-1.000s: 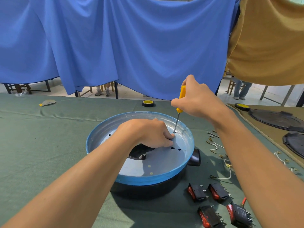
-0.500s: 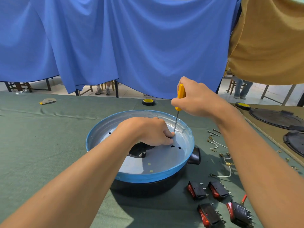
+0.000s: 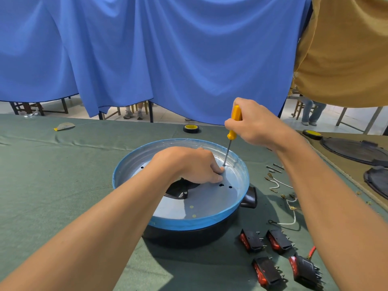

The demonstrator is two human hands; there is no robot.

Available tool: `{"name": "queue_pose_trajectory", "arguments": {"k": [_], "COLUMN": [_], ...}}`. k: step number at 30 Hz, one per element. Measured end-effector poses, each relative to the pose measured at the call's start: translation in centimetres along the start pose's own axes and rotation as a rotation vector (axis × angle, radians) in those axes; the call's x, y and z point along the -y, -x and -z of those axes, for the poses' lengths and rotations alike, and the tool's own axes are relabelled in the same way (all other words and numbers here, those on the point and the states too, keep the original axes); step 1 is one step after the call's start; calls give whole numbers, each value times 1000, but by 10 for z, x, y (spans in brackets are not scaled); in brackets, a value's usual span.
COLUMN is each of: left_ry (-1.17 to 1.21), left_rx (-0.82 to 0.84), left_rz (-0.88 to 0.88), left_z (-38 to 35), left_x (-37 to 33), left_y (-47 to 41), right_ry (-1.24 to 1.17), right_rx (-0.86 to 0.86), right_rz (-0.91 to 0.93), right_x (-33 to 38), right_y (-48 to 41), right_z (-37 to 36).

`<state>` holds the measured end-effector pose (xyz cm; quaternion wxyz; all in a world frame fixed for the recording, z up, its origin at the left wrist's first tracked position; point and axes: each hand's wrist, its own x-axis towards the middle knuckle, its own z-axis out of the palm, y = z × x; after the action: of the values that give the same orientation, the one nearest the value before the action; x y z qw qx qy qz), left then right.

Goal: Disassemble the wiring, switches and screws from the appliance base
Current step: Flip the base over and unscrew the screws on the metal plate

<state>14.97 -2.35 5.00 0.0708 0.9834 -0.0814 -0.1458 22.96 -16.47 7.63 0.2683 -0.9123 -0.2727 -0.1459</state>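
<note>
Four black-and-red switches (image 3: 252, 241) lie out, near right. The right hand (image 3: 257, 122) has its fingers clenched on a yellow-handled screwdriver (image 3: 234, 122), working a far screw (image 3: 224, 165) of the blue-rimmed metal base (image 3: 189, 223); the left hand (image 3: 189, 164) curls its fingers alongside, hold unclear. Next: firm, upright turns.

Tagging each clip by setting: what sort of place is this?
Probably a shared workshop or training room: a cloth-covered worktable with loose rocker switches and wire leads, and hung blue sheets screening off other people.
</note>
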Motion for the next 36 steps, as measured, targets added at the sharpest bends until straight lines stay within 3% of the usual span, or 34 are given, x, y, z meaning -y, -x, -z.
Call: {"name": "queue_pose_trajectory", "arguments": {"k": [4, 9, 16, 21, 29, 36], "left_ry": [12, 21, -33, -55, -106, -101], "left_rx": [-12, -10, 8, 7, -1, 4], "left_rz": [-3, 17, 33, 19, -11, -7], "left_z": [-1, 0, 3, 4, 0, 1], "left_x": [1, 1, -1, -1, 2, 1], "left_y": [-1, -1, 0, -2, 0, 0], "right_ry": [-81, 14, 337, 523, 768, 588], "right_rx": [150, 344, 717, 726, 668, 675], "right_rz": [77, 74, -156, -210, 149, 181], "right_x": [-2, 13, 30, 42, 58, 56], "right_y": [1, -12, -41, -48, -40, -38], "right_z": [13, 25, 47, 35, 29, 34]}}
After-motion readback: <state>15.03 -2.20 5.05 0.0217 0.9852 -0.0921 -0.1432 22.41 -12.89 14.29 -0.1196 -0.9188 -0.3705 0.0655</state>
